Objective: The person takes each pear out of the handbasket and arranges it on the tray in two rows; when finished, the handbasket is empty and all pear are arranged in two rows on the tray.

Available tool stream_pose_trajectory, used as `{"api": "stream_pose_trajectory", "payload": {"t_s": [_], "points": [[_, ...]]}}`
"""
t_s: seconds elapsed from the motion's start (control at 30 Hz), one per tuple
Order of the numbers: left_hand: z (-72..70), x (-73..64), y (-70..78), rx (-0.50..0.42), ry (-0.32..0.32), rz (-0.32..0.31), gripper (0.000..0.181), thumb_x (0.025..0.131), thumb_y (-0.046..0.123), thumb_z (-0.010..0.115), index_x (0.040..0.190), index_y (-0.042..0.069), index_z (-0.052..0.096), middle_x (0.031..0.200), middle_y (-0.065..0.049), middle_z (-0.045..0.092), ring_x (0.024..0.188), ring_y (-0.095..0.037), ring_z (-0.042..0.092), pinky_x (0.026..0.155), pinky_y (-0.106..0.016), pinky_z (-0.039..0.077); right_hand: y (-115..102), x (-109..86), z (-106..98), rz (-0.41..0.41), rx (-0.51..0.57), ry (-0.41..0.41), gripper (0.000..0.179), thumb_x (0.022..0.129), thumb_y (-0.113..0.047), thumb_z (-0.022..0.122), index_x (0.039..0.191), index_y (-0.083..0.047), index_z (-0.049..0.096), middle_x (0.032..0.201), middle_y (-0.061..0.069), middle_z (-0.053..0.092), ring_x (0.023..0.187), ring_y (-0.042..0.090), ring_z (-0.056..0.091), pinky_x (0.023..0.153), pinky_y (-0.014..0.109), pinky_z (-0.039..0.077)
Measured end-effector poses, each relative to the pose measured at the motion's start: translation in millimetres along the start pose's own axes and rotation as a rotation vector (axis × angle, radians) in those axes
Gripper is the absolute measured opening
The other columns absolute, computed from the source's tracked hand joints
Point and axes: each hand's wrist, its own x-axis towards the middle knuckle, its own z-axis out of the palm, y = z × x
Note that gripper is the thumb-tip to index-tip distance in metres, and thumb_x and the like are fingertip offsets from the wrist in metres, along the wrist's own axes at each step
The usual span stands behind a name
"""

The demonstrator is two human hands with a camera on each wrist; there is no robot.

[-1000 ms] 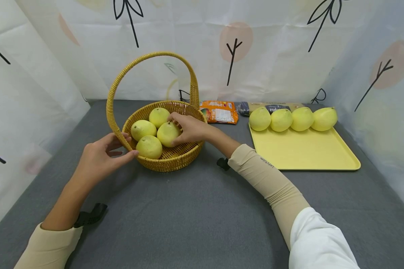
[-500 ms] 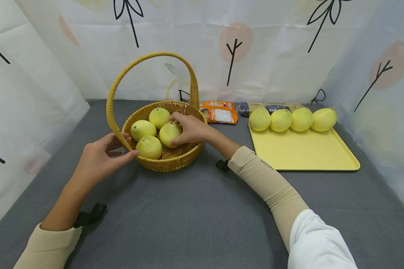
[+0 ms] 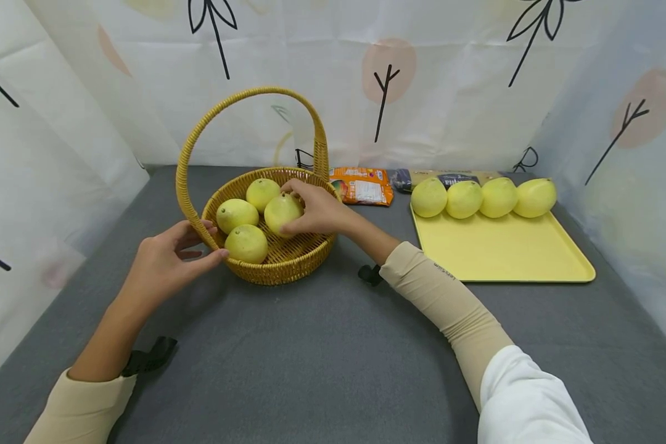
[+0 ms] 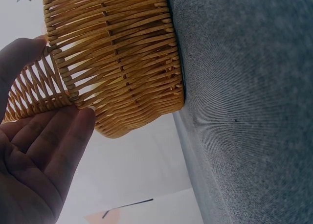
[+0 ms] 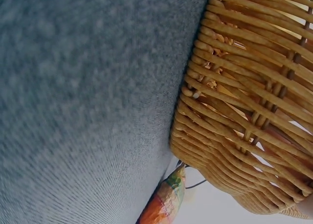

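A yellow wicker basket with a tall arched handle stands on the grey table, holding several yellow-green pomelos. My left hand grips the basket at the foot of the handle, thumb on one side and fingers on the other; the left wrist view shows this hand against the wicker. Inside the basket my right hand holds one pomelo between thumb and fingers. Three other pomelos lie to its left and behind it, one of them nearest the front rim. Basket wicker hides the held fruit in the right wrist view.
To the right lies a yellow tray with a row of several pomelos along its back edge. An orange packet and a long clear package rest behind, near the patterned curtain.
My right hand has raised the pomelo slightly and shifted it a little to the right, away from the front pomelo. The left hand stays at the basket handle.
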Motion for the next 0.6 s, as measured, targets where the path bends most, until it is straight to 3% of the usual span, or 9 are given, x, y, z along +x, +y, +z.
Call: {"api": "stream_pose_trajectory", "payload": {"t_s": [0.3, 0.6], "points": [[0.6, 0.1, -0.1, -0.014, 0.007, 0.000, 0.043, 0.084, 0.028, 0.084, 0.118, 0.007, 0.068, 0.113, -0.007, 0.071, 0.096, -0.026, 0.071, 0.075, -0.004, 0.052, -1.4, 0.0, -5.5, 0.005, 0.030, 0.041, 0.068, 0.081, -0.031, 0.084, 0.138, -0.017, 0.049, 0.131, 0.011, 0.054, 0.112, 0.021, 0.056, 0.081, 0.033, 0.057], [0.4, -0.2, -0.2, -0.010, 0.001, -0.009, 0.043, 0.085, 0.029, 0.084, 0.119, 0.008, 0.068, 0.113, -0.006, 0.071, 0.097, -0.026, 0.071, 0.075, -0.002, 0.050, -6.5, -9.0, -11.4, -0.001, 0.093, 0.055, 0.064, 0.083, -0.027, 0.083, 0.137, -0.016, 0.050, 0.133, 0.012, 0.053, 0.108, 0.023, 0.057, 0.081, 0.033, 0.057]]}}
